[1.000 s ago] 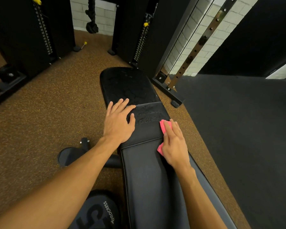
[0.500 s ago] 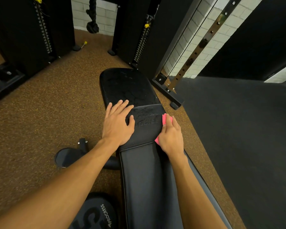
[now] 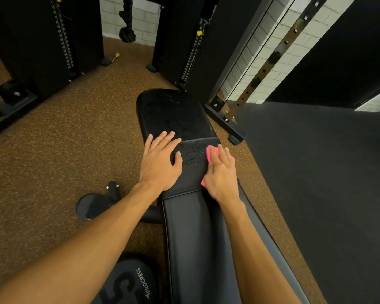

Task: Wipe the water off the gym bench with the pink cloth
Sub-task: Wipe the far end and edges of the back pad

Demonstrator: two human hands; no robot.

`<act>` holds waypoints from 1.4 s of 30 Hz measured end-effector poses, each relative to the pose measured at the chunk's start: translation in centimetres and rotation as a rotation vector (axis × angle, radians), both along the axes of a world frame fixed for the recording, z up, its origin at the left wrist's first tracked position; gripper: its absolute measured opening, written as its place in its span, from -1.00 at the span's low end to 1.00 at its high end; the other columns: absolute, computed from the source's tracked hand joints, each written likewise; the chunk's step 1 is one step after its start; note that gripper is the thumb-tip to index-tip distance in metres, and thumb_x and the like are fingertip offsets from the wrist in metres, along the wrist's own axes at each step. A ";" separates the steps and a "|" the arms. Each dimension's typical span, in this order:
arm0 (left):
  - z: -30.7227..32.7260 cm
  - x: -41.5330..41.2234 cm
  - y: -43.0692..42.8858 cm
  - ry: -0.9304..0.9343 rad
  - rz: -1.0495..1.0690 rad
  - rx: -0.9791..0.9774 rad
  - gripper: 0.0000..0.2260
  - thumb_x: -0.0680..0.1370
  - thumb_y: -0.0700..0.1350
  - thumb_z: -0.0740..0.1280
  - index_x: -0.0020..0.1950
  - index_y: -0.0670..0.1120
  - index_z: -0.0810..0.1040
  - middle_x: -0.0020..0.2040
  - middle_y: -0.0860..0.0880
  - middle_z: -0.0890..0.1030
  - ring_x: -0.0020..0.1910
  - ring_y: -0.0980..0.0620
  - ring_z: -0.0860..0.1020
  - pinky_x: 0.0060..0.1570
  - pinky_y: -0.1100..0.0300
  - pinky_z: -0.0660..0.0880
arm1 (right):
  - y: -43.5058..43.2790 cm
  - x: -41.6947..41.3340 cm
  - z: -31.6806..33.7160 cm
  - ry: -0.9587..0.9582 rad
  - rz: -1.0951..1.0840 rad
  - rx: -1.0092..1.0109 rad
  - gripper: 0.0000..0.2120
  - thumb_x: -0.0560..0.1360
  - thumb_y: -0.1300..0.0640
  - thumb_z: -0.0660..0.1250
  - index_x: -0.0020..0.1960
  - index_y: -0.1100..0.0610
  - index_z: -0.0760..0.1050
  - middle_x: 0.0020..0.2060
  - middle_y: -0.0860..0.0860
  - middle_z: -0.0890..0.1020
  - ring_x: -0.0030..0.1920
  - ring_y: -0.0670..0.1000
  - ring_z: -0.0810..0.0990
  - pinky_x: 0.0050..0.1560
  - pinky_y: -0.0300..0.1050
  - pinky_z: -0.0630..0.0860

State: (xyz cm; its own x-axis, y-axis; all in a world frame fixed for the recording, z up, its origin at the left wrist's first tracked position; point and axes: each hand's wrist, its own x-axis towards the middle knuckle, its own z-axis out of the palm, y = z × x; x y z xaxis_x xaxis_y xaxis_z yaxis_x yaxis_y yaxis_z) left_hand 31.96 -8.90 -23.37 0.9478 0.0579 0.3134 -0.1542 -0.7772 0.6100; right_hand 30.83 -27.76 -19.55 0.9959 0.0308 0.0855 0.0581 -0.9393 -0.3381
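While two bare hands lie on one black padded counter (image 3: pixel 191 227), only one pink cloth (image 3: pixel 211 154) is in play. The right hand (image 3: pixel 221 175) presses flat on that cloth, its grip spread open over it rather than closed around it, at the counter's right edge on the short middle pad. The left hand (image 3: pixel 159 164) rests palm-down with fingers spread on the left side of the same pad, grip holding nothing. Beyond the fingertips, the far pad (image 3: pixel 173 115) shows wet streaks. Two black weight stacks (image 3: pixel 62 36) stand behind on the brown speckled floor (image 3: pixel 64 139), one knotted rope (image 3: pixel 126 34) hangs between them, and one weight plate (image 3: pixel 127 284) lies near the left forearm. Compared with half a second ago, the right hand and cloth have slid slightly forward and inward; the left hand has stayed put.
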 end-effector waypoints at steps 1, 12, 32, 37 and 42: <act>-0.1 -0.1 0.1 -0.001 -0.001 0.001 -0.59 0.69 0.01 0.25 0.54 -0.01 0.50 0.60 0.01 0.40 0.65 0.04 0.21 0.67 -0.06 -0.04 | 0.1 -0.6 -0.1 0.003 0.079 0.007 -0.50 0.74 0.23 0.08 0.67 0.09 0.26 0.69 0.10 0.19 0.72 0.13 -0.01 0.70 0.16 -0.06; 0.0 -0.2 0.2 0.012 -0.003 -0.014 -0.60 0.70 0.00 0.24 0.54 0.00 0.49 0.61 0.02 0.39 0.66 0.05 0.20 0.67 -0.05 -0.06 | 0.0 -0.5 -0.2 0.014 0.010 -0.001 -0.50 0.75 0.19 0.07 0.69 0.06 0.22 0.70 0.10 0.14 0.72 0.13 -0.04 0.70 0.15 -0.09; 0.4 0.0 0.1 0.043 -0.044 -0.084 -0.62 0.71 -0.11 0.22 0.54 -0.02 0.49 0.61 0.02 0.38 0.66 0.06 0.18 0.67 0.00 -0.15 | -1.9 -3.3 -0.2 0.017 0.127 0.054 -0.51 0.77 0.17 0.07 0.68 -0.04 0.25 0.70 -0.04 0.17 0.72 -0.03 -0.05 0.71 0.03 -0.10; 0.9 0.2 1.6 0.112 -0.139 -0.083 -0.59 0.72 -0.17 0.21 0.59 -0.05 0.43 0.65 0.00 0.31 0.68 0.06 0.13 0.67 0.02 -0.16 | 2.5 -1.5 -0.1 0.000 0.124 0.010 -0.51 0.75 0.20 0.10 0.67 0.06 0.27 0.69 0.09 0.20 0.72 0.11 -0.02 0.70 0.16 -0.07; 1.1 -0.1 3.5 0.099 -0.153 -0.052 -0.60 0.72 -0.16 0.23 0.57 -0.08 0.45 0.64 -0.04 0.34 0.67 0.03 0.18 0.67 0.02 0.01 | 1.0 -5.3 -0.5 0.016 0.358 0.076 -0.50 0.76 0.18 0.10 0.68 -0.03 0.27 0.69 -0.06 0.19 0.71 -0.08 -0.03 0.71 -0.02 -0.10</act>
State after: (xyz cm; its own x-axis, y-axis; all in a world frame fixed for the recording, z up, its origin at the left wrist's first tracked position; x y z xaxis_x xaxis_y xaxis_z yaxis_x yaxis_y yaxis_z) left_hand 31.86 -5.40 -22.30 0.9730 -0.0752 0.2182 -0.2050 -0.7162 0.6671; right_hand 25.54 -26.76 -20.03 0.9243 0.3721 0.0855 0.3730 -0.8325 -0.4095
